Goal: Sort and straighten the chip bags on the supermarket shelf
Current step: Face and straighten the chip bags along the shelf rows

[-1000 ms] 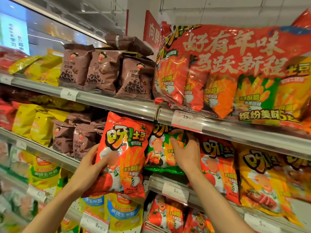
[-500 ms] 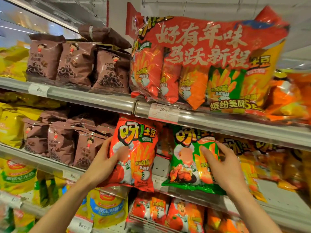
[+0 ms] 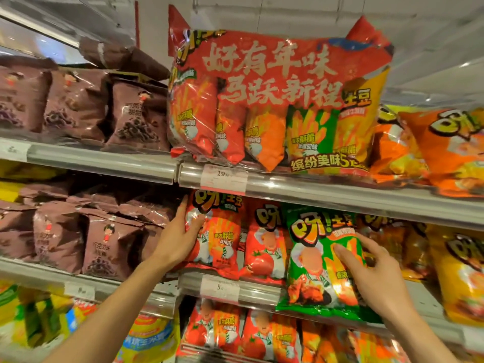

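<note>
Shelves stacked with snacks all around us here. Up top sits a big red multipack with smaller bags showing through its clear lower half, and right under it a price tag on the shelf rail. Brown snack bags fill the left side on two levels, and orange bags crowd the upper right. Yellow bags sit to the far right of the middle shelf.

On that middle shelf we've got a red chip bag standing upright at the left end of its row, another red bag just beside it, and then a green chip bag that pokes out forward, its bottom edge hanging down over the shelf lip. The green one is glossy, with big yellow lettering and a cartoon chef on the front.

Our left hand grips the red chip bag by its left edge, thumb on the front and fingers curled around the side. Our right hand grasps the green chip bag on its right side, fingers spread across the front face, the rest wrapping the edge.
</note>
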### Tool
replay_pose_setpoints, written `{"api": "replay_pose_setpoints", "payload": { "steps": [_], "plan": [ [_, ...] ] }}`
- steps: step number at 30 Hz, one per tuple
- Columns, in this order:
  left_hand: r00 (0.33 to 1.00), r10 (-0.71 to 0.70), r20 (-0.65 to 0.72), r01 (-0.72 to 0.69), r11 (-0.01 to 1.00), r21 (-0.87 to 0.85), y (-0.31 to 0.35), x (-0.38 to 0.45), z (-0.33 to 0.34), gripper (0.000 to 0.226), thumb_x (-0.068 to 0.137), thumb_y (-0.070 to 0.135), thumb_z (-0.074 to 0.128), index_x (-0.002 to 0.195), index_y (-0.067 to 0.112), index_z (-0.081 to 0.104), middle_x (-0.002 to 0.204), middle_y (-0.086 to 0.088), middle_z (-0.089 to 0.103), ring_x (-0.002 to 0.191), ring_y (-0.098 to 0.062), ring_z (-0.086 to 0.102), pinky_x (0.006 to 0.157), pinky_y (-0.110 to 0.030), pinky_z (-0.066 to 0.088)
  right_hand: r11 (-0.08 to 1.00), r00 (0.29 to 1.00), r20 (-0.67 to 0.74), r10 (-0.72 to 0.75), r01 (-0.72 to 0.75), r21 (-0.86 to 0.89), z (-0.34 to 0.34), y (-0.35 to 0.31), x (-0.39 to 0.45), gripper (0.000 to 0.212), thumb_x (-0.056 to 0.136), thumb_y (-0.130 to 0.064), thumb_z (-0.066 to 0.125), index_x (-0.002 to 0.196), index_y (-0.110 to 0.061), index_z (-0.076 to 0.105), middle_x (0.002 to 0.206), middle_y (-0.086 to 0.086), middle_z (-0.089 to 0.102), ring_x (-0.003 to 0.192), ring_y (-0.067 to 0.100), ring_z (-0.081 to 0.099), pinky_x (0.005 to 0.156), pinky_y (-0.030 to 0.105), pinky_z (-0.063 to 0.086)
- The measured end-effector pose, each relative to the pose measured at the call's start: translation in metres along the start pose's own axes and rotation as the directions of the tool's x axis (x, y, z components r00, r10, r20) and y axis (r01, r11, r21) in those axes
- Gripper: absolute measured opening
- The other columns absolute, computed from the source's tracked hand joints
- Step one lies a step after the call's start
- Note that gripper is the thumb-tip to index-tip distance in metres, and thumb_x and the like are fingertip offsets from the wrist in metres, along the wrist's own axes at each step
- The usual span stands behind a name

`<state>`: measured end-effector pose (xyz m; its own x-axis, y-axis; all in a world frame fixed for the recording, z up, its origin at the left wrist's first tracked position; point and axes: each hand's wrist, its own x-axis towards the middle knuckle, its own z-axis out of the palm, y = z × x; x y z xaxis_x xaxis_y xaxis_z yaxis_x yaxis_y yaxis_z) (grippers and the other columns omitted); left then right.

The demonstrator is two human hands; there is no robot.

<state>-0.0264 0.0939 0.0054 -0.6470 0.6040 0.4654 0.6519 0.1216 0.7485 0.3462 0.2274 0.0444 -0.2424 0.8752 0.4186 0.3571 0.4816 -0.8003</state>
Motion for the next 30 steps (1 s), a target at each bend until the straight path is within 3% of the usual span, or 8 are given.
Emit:
{"api": "replay_pose_setpoints", "payload": {
  "steps": [6, 9, 11, 13, 16, 18, 25, 30],
  "plan": [
    [0.981, 0.154, -0.118, -0.128, 0.971, 0.202, 0.003, -0.007, 0.013, 0.056, 0.102, 0.052, 0.037, 0.151, 0.025, 0.036, 0.135, -0.009, 0.052, 0.120, -0.030, 0.055, 0.085, -0.039, 0.047, 1.000, 1.000, 0.011, -0.005, 0.005, 0.003, 0.006, -0.001, 0.001, 0.077, 0.070, -0.068, 0.062, 0.137, -0.030, 0.053, 0.142, 0.003, 0.052, 0.125, 0.021, 0.049, 0.103, 0.047, 0.044],
    [0.976, 0.185, -0.116, -0.144, 0.945, 0.293, 0.003, -0.021, 0.016, 0.056, 0.103, 0.054, 0.030, 0.148, 0.024, 0.042, 0.154, -0.015, 0.034, 0.140, -0.034, 0.037, 0.106, -0.046, 0.042, 0.999, 1.000, 0.028, 0.010, -0.010, 0.030, 0.009, 0.000, 0.000, 0.080, 0.068, -0.069, 0.062, 0.137, -0.030, 0.053, 0.139, 0.003, 0.054, 0.121, 0.025, 0.055, 0.099, 0.053, 0.048],
    [0.935, 0.343, -0.091, -0.283, 0.877, 0.389, 0.000, -0.030, 0.016, 0.058, 0.104, 0.055, 0.031, 0.150, 0.023, 0.043, 0.159, -0.015, 0.030, 0.147, -0.032, 0.027, 0.116, -0.048, 0.031, 0.999, 1.000, 0.027, 0.008, -0.009, 0.040, 0.011, 0.000, 0.000, 0.080, 0.068, -0.069, 0.063, 0.137, -0.030, 0.053, 0.138, 0.003, 0.054, 0.121, 0.025, 0.055, 0.099, 0.053, 0.048],
    [0.900, 0.436, 0.008, -0.391, 0.797, 0.460, -0.002, -0.037, 0.020, 0.065, 0.101, 0.063, 0.030, 0.154, 0.027, 0.038, 0.163, -0.012, 0.025, 0.152, -0.029, 0.017, 0.121, -0.049, 0.020, 1.000, 1.000, 0.006, 0.003, -0.003, 0.028, 0.014, 0.001, 0.000, 0.075, 0.071, -0.066, 0.063, 0.136, -0.031, 0.053, 0.140, 0.003, 0.053, 0.124, 0.023, 0.051, 0.101, 0.049, 0.046],
    [0.910, 0.399, 0.115, -0.398, 0.758, 0.517, -0.006, -0.038, 0.028, 0.074, 0.095, 0.077, 0.024, 0.158, 0.039, 0.019, 0.168, 0.000, 0.006, 0.155, -0.022, -0.004, 0.124, -0.050, 0.006, 1.000, 1.000, -0.009, -0.005, 0.005, 0.009, 0.017, 0.001, -0.001, 0.068, 0.078, -0.060, 0.066, 0.137, -0.030, 0.052, 0.143, 0.004, 0.051, 0.128, 0.023, 0.048, 0.100, 0.044, 0.042],
    [0.915, 0.385, 0.123, -0.386, 0.741, 0.550, -0.006, -0.037, 0.029, 0.075, 0.094, 0.078, 0.023, 0.158, 0.038, 0.017, 0.168, 0.000, 0.003, 0.154, -0.022, -0.008, 0.124, -0.052, 0.004, 1.000, 1.000, -0.009, -0.014, 0.014, -0.002, 0.016, 0.002, 0.000, 0.069, 0.079, -0.059, 0.065, 0.138, -0.028, 0.052, 0.144, 0.004, 0.050, 0.130, 0.024, 0.046, 0.101, 0.043, 0.039],
    [0.918, 0.385, 0.093, -0.365, 0.732, 0.576, 0.003, -0.047, 0.031, 0.073, 0.098, 0.071, 0.020, 0.160, 0.032, 0.008, 0.168, -0.006, -0.003, 0.154, -0.023, -0.012, 0.123, -0.052, 0.001, 0.999, 0.999, -0.026, -0.019, 0.020, 0.037, 0.016, 0.007, -0.006, 0.064, 0.081, -0.058, 0.066, 0.137, -0.029, 0.053, 0.143, 0.001, 0.052, 0.123, 0.016, 0.048, 0.092, 0.034, 0.039],
    [0.854, 0.512, 0.092, -0.488, 0.726, 0.485, 0.044, -0.058, 0.046, 0.065, 0.101, 0.057, 0.035, 0.157, 0.025, 0.030, 0.163, -0.014, 0.026, 0.153, -0.030, 0.015, 0.123, -0.049, 0.010, 0.993, 0.999, -0.048, 0.022, -0.017, 0.114, -0.012, 0.021, -0.006, 0.057, 0.082, -0.054, 0.070, 0.133, -0.032, 0.055, 0.132, -0.005, 0.059, 0.118, 0.014, 0.055, 0.090, 0.033, 0.047]
  ]
}}
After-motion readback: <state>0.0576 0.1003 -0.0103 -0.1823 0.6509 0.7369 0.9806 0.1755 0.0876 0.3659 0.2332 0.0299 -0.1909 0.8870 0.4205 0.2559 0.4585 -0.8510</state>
